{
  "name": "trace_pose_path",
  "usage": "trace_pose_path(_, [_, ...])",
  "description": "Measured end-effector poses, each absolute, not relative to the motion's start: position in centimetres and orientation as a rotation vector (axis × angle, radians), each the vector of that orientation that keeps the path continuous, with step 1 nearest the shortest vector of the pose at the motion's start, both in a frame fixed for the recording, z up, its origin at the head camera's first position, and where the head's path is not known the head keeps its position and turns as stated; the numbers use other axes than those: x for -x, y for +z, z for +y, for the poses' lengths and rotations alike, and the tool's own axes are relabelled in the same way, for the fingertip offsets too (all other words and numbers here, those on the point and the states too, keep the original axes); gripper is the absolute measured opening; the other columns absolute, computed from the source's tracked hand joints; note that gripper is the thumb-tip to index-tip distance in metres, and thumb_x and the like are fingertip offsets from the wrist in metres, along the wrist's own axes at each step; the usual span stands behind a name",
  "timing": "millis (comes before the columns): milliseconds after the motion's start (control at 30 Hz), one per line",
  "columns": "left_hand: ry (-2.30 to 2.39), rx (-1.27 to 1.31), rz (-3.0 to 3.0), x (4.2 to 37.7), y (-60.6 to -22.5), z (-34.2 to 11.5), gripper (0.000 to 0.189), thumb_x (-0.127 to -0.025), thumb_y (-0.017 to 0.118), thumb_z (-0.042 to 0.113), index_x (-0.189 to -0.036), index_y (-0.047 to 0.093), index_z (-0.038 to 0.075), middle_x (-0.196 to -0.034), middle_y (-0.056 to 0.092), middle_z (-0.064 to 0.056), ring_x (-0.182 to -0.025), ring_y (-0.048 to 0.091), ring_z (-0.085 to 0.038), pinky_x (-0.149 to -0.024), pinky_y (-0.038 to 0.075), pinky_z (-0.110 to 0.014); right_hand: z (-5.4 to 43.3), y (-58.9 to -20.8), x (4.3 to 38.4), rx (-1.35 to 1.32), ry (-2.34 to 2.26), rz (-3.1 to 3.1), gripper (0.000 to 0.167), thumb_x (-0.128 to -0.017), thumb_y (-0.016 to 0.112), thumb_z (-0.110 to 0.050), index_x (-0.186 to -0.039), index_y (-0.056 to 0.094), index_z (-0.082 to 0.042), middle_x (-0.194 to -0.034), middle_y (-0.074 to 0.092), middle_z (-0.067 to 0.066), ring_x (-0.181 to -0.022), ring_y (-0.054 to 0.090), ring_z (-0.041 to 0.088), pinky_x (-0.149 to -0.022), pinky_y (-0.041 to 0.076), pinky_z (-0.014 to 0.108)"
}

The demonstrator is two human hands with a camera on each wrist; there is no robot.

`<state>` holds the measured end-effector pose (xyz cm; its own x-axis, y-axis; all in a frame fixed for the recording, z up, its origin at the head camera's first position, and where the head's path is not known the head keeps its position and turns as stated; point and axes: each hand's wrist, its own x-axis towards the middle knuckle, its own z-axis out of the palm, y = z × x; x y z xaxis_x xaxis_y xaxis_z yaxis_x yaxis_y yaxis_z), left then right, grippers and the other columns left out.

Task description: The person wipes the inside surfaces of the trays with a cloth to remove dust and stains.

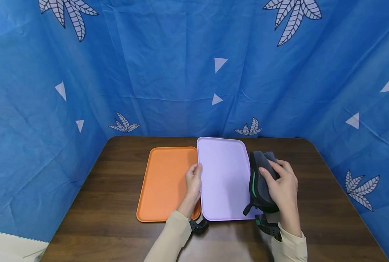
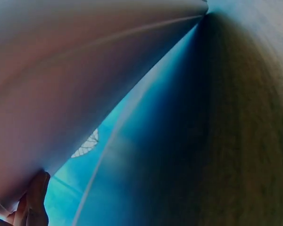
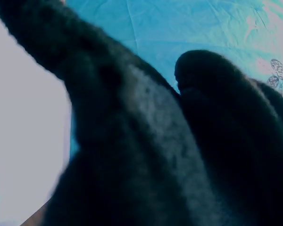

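The left hand's grip (image 1: 192, 182) pinched the lilac tray (image 1: 223, 178) by its left edge, presumably to steady it beside the orange tray (image 1: 168, 182). The right hand's grip (image 1: 283, 185) pinched the dark pouch (image 1: 261, 193) from above, over the lilac tray's right edge (apparently to control its soft body).

Flat lilac plastic tray (image 2: 80, 80): near, slanting across the left side, its edge running diagonally.
Left hand (image 2: 34, 203): grips the tray's edge at the left, partly cut off.
Blue cloth hanging (image 2: 68, 186): far, behind the tray, with a white leaf print (image 2: 88, 144).
Brown wood-grain tabletop (image 2: 247, 127): right, blurred, darkening leftward.
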<state>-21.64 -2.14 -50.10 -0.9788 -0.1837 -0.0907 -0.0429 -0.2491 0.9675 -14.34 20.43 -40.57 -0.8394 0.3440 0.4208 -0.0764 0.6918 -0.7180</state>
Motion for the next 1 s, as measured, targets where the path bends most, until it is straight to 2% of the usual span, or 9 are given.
trace_pose_path(133, [-2.398,-0.245,-1.901,22.3,-52.0,-1.7,0.04,-0.103,0.046,0.015,-0.129,0.052,-0.015,-0.12,0.059,-0.026,-0.114,0.054,-0.029,-0.101,0.044,-0.042,20.3,-40.5,14.3,0.202,1.035,-2.369,0.033,-0.086,0.073,-0.011,-0.116,0.069,0.002,-0.12,0.059,0.021,-0.109,0.053,0.04,-0.084,0.038,0.047])
trace_pose_path(233, [-2.446,-0.204,-1.911,22.3,-52.3,-1.6,0.046,-0.104,0.043,0.016,-0.138,0.043,-0.015,-0.136,0.05,-0.03,-0.132,0.044,-0.038,-0.112,0.034,-0.049,20.2,-40.5,14.3,0.203,1.03,-2.378,0.033,-0.086,0.073,-0.011,-0.116,0.069,0.002,-0.12,0.059,0.021,-0.109,0.054,0.04,-0.083,0.038,0.047])
trace_pose_path(300, [-2.513,-0.191,-1.902,22.1,-51.9,-1.7,0.049,-0.104,0.042,0.017,-0.141,0.038,-0.014,-0.142,0.044,-0.031,-0.137,0.038,-0.039,-0.115,0.03,-0.051,20.2,-40.5,14.3,0.199,1.031,-2.378,0.032,-0.086,0.073,-0.011,-0.116,0.07,0.002,-0.12,0.06,0.021,-0.109,0.054,0.04,-0.084,0.039,0.048])
trace_pose_path(400, [-2.571,-0.14,-1.909,22.0,-51.8,-1.7,0.052,-0.104,0.041,0.019,-0.145,0.034,-0.012,-0.146,0.041,-0.029,-0.139,0.036,-0.038,-0.116,0.029,-0.05,20.1,-40.6,14.3,0.191,1.027,-2.376,0.032,-0.086,0.073,-0.01,-0.115,0.07,0.003,-0.119,0.06,0.022,-0.109,0.054,0.04,-0.084,0.039,0.049])
trace_pose_path(633, [-2.518,-0.065,-1.981,22.5,-52.3,-1.9,0.062,-0.103,0.042,0.019,-0.149,0.017,-0.015,-0.158,0.015,-0.03,-0.149,0.01,-0.04,-0.122,0.009,-0.049,20.0,-40.6,14.4,0.187,1.023,-2.388,0.032,-0.086,0.074,-0.011,-0.115,0.07,0.002,-0.119,0.06,0.021,-0.109,0.055,0.04,-0.084,0.04,0.049])
trace_pose_path(833, [-2.544,-0.018,-1.918,22.4,-52.2,-2.0,0.059,-0.102,0.042,0.016,-0.149,0.019,-0.013,-0.158,0.017,-0.029,-0.149,0.011,-0.038,-0.122,0.009,-0.048,19.8,-40.6,14.4,0.187,1.03,-2.402,0.033,-0.086,0.074,-0.012,-0.116,0.07,0.002,-0.12,0.059,0.021,-0.109,0.054,0.039,-0.083,0.04,0.048])
trace_pose_path(1000, [-2.445,0.059,-1.927,22.1,-50.8,-2.4,0.054,-0.102,0.042,0.015,-0.147,0.028,-0.011,-0.154,0.028,-0.031,-0.145,0.026,-0.041,-0.119,0.022,-0.051,19.8,-40.7,14.3,0.174,1.017,-2.405,0.034,-0.086,0.074,-0.012,-0.116,0.07,0.002,-0.119,0.06,0.021,-0.107,0.055,0.039,-0.083,0.041,0.049])
